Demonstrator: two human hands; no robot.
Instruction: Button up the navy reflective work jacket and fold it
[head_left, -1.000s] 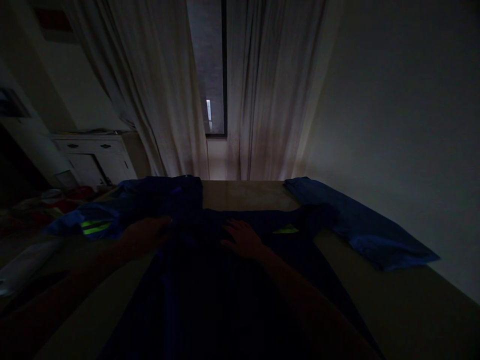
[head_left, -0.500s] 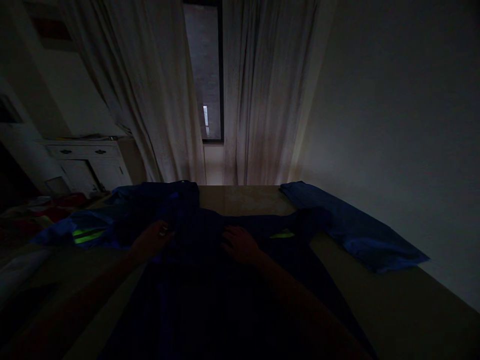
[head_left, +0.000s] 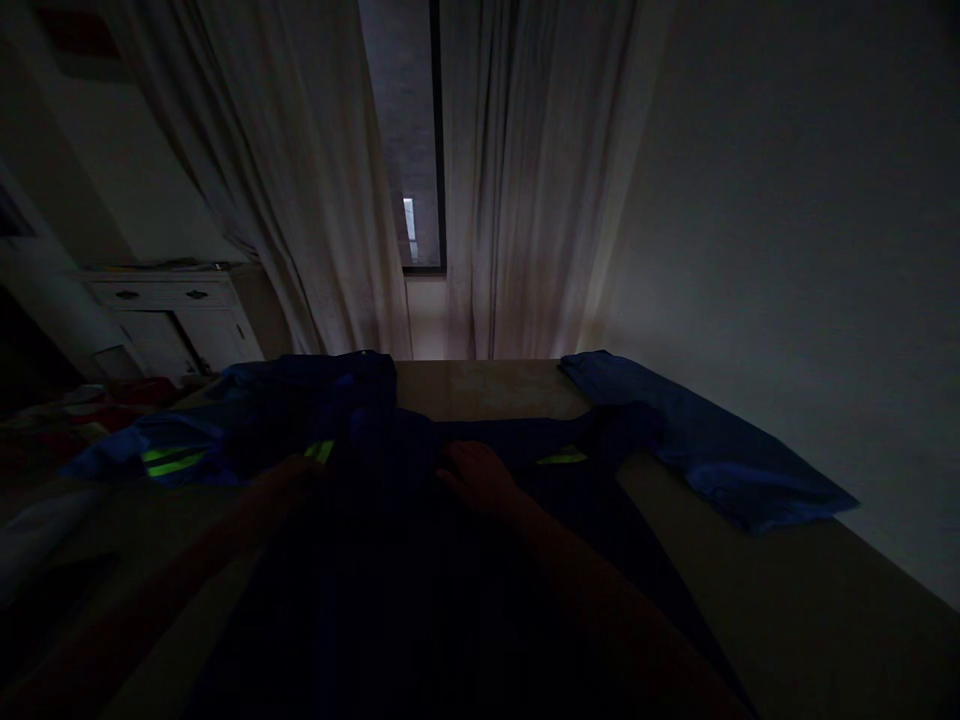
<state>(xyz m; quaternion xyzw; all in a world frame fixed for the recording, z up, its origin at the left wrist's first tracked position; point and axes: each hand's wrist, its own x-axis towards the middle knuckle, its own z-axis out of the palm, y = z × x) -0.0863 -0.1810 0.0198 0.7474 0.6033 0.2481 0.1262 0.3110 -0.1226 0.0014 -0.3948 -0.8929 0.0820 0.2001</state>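
A dark blue work jacket [head_left: 420, 590] with yellow-green strips lies spread out in front of me; deep shadow hides most of its detail. At its left side, my left hand [head_left: 294, 474] is closed at the cloth of a sleeve, beside a yellow-green strip [head_left: 320, 451]. The dim light partly hides those fingers. My right hand [head_left: 480, 476] rests palm down on the upper middle of the jacket, fingers slightly bent and apart. To its right, the other sleeve, with its strip [head_left: 562, 456], stretches sideways.
Another blue garment [head_left: 176, 440] with bright strips is heaped at the table's left. Folded blue cloth [head_left: 697, 440] lies along the right edge by the wall. The tan table [head_left: 495, 385] ends near the curtains [head_left: 540, 200]. A white cabinet [head_left: 176, 310] stands at the back left.
My left hand has moved a little left and down, and a strip now shows beside it. The right hand stays almost in place on the jacket. The view has tilted slightly down.
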